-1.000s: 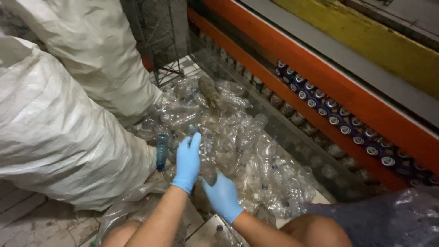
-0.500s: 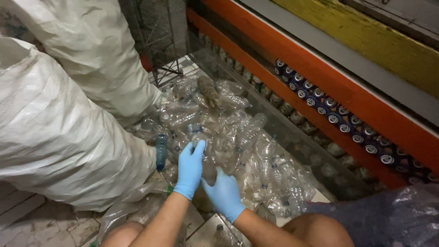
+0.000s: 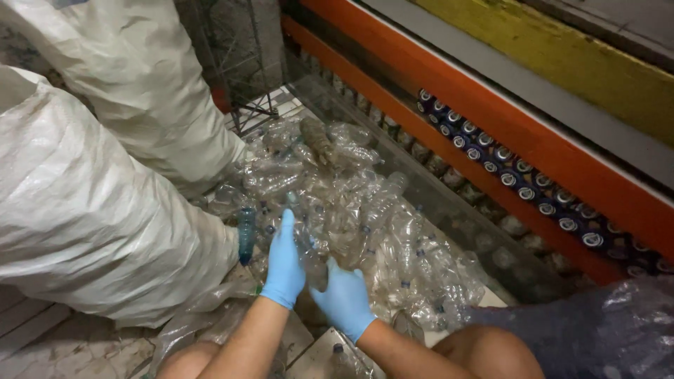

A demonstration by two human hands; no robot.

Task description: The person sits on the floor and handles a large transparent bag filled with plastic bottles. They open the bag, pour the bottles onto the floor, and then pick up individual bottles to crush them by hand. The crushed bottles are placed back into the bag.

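Both my hands wear blue gloves and reach into a pile of crushed clear plastic bottles (image 3: pixel 351 203) on the floor in front of me. My left hand (image 3: pixel 283 265) has its fingers pointed up along a clear bottle (image 3: pixel 305 238) and closes around it. My right hand (image 3: pixel 344 298) grips the lower part of the same bottle from the right. A teal-tinted bottle (image 3: pixel 246 235) stands at the left edge of the pile, just left of my left hand.
Two large white woven sacks (image 3: pixel 91 210) (image 3: pixel 140 77) bulge at the left. An orange-framed rack (image 3: pixel 533 161) with rows of blue-capped bottles (image 3: pixel 519 175) runs along the right. A clear plastic-wrapped bundle (image 3: pixel 604 330) sits at lower right. A wire frame (image 3: pixel 239 63) stands behind the pile.
My hands have shifted slightly within the pile and drawn closer around the same bottle. The pile and sacks stay as they were.
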